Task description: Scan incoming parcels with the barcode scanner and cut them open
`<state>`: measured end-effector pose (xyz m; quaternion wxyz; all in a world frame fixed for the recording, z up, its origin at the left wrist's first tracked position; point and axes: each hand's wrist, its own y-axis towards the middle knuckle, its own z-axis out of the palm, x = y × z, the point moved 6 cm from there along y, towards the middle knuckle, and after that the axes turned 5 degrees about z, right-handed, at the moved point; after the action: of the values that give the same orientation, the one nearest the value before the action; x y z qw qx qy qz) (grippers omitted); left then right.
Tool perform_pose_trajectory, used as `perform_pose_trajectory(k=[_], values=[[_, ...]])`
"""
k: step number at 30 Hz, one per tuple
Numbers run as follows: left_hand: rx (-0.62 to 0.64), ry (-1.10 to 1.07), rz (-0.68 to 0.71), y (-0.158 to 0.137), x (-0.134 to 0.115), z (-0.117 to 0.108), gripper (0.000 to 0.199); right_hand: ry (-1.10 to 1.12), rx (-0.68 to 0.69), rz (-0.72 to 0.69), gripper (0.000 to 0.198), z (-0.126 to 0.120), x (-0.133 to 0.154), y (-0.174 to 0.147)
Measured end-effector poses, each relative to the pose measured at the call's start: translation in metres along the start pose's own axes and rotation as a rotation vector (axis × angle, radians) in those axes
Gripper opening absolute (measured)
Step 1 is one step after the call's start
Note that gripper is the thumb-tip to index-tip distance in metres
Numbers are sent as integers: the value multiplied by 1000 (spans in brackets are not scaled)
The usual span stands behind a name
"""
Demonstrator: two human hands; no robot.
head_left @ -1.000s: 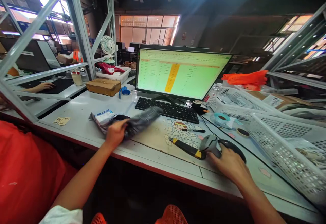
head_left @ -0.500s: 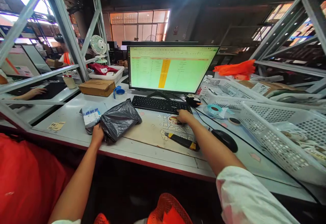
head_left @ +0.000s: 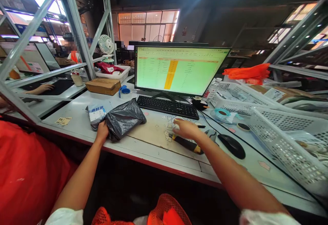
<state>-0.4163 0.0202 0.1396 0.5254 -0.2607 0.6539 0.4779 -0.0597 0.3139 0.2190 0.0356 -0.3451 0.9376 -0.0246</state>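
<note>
A glossy, creased black parcel (head_left: 125,120) seemingly rests on the desk (head_left: 74,112).

The bare left forearm (head_left: 82,175) slants up and inward from a white cloth sleeve (head_left: 65,216) to the bare left hand (head_left: 102,131), its fingers curled, tips hidden. The bare right forearm (head_left: 229,173) reaches up and leftward; the bare right hand (head_left: 188,129) is palm down, fingers loosely extended.

Head-worn view — forward, down over desk (head_left: 77,115)
</note>
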Motion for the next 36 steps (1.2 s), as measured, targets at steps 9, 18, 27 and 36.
perform_pose_trajectory(k=[9,18,27,36], values=[[54,-68,36,-21,-29,41,48,312,-298,-177,49,33,-16,-90],[162,94,135,-45,-71,96,36,481,-388,-662,49,-76,145,-125],[174,433,32,-38,-40,65,31,142,-173,-160,52,24,11,-106],[134,568,390,-48,-102,66,21,82,-336,-12,57,64,-32,-102]])
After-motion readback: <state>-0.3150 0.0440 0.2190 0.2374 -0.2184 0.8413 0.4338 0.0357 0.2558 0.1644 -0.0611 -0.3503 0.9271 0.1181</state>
